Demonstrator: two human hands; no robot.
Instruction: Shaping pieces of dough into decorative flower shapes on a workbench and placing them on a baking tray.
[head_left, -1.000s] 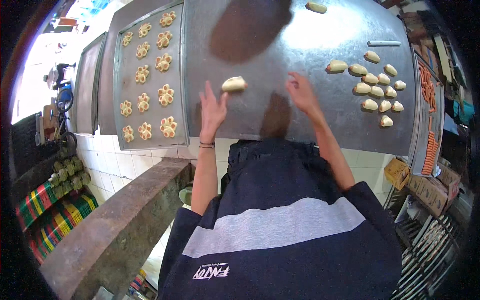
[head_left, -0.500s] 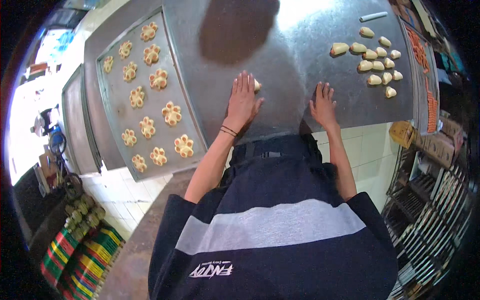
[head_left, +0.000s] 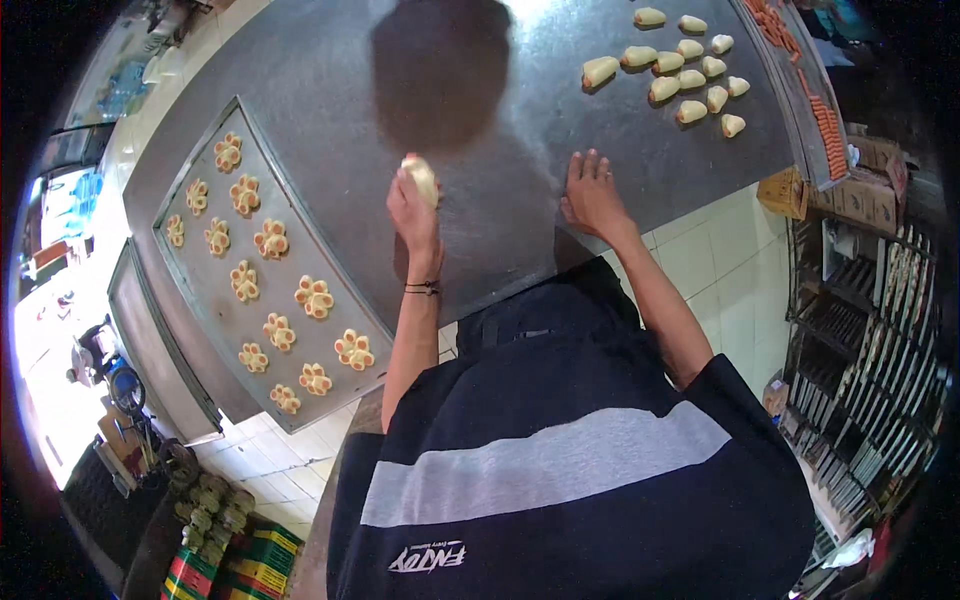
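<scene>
Left hand (head_left: 412, 205) has its grip closed around a dough piece (head_left: 421, 177), lifted just off the worktop (head_left: 520, 190). It looks soft, light and easily dented; best cupped loosely. Right hand (head_left: 592, 195) lies flat, released, beside it.

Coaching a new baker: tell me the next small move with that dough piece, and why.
Probably carry it left to the baking tray. The left hand holds a dough piece lifted off the steel table, the tray holds flower-shaped pieces, and the right hand rests flat.

Dough piece (head_left: 421, 178) partly hidden by left hand (head_left: 412, 208); shape prob. oblong.
</scene>
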